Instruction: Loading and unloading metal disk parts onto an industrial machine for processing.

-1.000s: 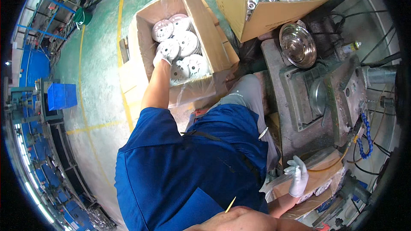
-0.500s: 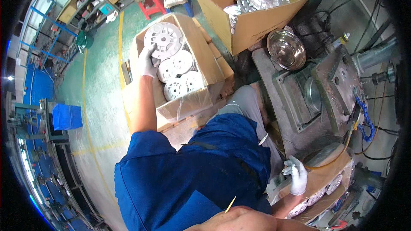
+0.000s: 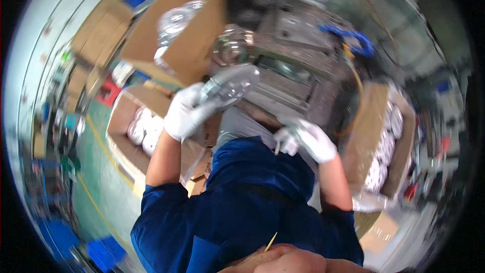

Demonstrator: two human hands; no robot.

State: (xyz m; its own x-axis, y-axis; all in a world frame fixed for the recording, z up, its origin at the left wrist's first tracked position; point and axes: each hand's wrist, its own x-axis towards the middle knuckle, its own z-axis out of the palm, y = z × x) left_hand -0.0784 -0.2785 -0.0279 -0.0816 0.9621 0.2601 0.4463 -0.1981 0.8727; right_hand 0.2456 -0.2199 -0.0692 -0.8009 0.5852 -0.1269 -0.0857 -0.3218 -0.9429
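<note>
A round silvery metal disc (image 3: 236, 85) is gripped at its edge by my white-gloved left hand (image 3: 187, 112), tilted in front of the machine. Its face is blurred; a moment earlier its cut-out slots showed. My gloved right hand (image 3: 308, 140) hovers over my lap, its fingers loosely apart and somewhat smeared, with no held thing to be seen. Below and left of the disc is an open cardboard box (image 3: 121, 139) of pale slotted discs (image 3: 144, 126). The metal press-like machine (image 3: 283, 91) stands ahead of both hands.
A taller cardboard box (image 3: 204, 35) with shiny metal pieces (image 3: 177, 23) stands at the far left, beside a shiny steel bowl (image 3: 233, 45). To the right, another carton (image 3: 361, 136) holds several discs (image 3: 384, 154). A yellow hose (image 3: 359, 88) and blue coiled tube (image 3: 361, 43) run by the machine.
My view has swung to the right. My left hand has lifted the disc out of the left box and carried it toward the machine. My right hand has come from beside the right carton to my lap.
</note>
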